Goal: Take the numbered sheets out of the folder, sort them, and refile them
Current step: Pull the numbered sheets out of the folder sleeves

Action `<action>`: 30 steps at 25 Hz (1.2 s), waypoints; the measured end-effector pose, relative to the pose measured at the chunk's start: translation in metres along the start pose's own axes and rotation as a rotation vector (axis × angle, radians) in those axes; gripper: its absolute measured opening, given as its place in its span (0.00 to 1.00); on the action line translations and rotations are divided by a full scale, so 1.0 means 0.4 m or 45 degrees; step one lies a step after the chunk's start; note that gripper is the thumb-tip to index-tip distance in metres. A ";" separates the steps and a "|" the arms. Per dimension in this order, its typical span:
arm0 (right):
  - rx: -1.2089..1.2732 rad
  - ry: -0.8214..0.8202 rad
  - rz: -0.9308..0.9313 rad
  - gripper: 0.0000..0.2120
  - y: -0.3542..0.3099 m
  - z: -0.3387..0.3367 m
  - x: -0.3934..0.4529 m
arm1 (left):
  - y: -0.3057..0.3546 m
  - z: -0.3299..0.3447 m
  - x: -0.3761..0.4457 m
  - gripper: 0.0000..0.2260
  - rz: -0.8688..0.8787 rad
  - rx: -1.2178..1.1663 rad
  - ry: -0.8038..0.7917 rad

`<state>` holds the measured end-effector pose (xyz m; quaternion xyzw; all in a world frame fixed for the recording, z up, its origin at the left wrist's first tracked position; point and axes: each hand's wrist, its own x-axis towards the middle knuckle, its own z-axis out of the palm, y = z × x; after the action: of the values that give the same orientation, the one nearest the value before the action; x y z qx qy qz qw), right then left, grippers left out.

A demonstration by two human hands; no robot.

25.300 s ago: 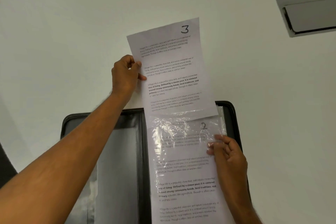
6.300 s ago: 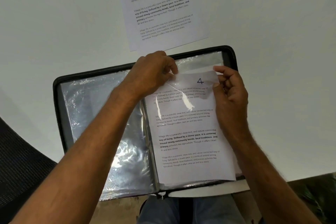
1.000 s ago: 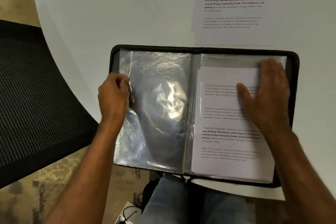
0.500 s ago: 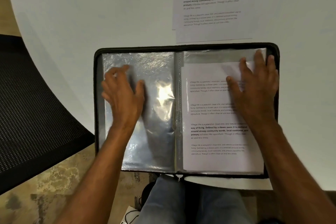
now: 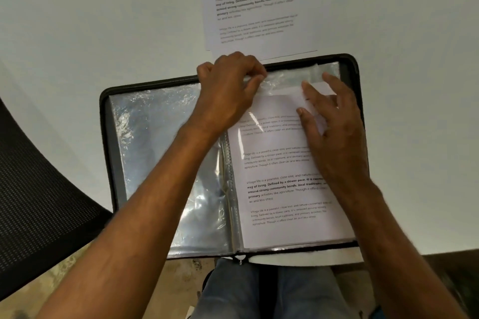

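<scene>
We are pulling a sheet out of the folder mid-frame. Our left hand pinches the sleeve top; our right hand presses flat, fingers straight. Next we slide it up gently.

Filed sheet — bold print reads "Defined by a slower pace".

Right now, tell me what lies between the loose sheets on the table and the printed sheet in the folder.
In the head view: the folder's black rim, the clear sleeve top and the left hand.
</scene>
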<state>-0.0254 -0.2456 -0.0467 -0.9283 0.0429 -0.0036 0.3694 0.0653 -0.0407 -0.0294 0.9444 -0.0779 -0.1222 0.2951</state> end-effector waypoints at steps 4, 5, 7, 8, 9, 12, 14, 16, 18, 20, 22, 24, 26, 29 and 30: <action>0.317 0.038 0.303 0.32 -0.021 -0.029 0.004 | -0.017 -0.005 0.005 0.04 -0.032 -0.190 -0.078; 0.402 0.057 0.388 0.32 -0.025 -0.035 0.007 | -0.023 -0.005 0.002 0.04 -0.033 -0.240 -0.090; 0.520 0.088 0.508 0.30 -0.022 -0.041 0.015 | -0.032 -0.006 -0.002 0.09 -0.055 -0.300 -0.125; 0.562 0.091 0.551 0.26 -0.017 -0.042 0.019 | -0.035 -0.009 -0.001 0.12 -0.065 -0.303 -0.140; 0.600 0.087 0.586 0.23 -0.014 -0.043 0.021 | -0.037 -0.010 0.001 0.15 -0.064 -0.296 -0.152; 0.695 0.081 0.642 0.14 -0.006 -0.042 0.020 | -0.039 -0.010 0.013 0.21 0.000 -0.263 -0.195; 0.745 0.099 0.671 0.12 -0.011 -0.040 0.018 | -0.035 -0.011 0.031 0.20 0.011 -0.231 -0.247; 0.780 0.133 0.691 0.11 -0.013 -0.036 0.017 | -0.024 -0.012 0.053 0.17 -0.017 -0.188 -0.326; 0.802 0.158 0.702 0.11 -0.016 -0.032 0.016 | -0.016 -0.008 0.069 0.12 -0.003 -0.154 -0.390; 0.823 0.173 0.708 0.11 -0.021 -0.032 0.016 | -0.004 -0.001 0.076 0.11 0.039 -0.114 -0.437; 0.836 0.187 0.708 0.10 -0.026 -0.033 0.018 | 0.008 0.005 0.078 0.12 0.074 -0.057 -0.471; 0.860 0.197 0.705 0.10 -0.027 -0.034 0.021 | 0.018 0.013 0.083 0.09 0.121 0.011 -0.483; 0.884 0.184 0.703 0.10 -0.024 -0.034 0.021 | 0.025 0.021 0.087 0.07 0.142 0.038 -0.498; 0.889 0.162 0.703 0.10 -0.021 -0.035 0.021 | 0.028 0.028 0.089 0.05 0.138 0.045 -0.513; 0.887 0.154 0.707 0.10 -0.020 -0.036 0.023 | 0.026 0.029 0.090 0.05 0.141 0.053 -0.505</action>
<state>-0.0161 -0.2506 -0.0309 -0.6999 0.3082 0.0271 0.6437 0.0958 -0.0633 -0.0392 0.9021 -0.1887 -0.2876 0.2605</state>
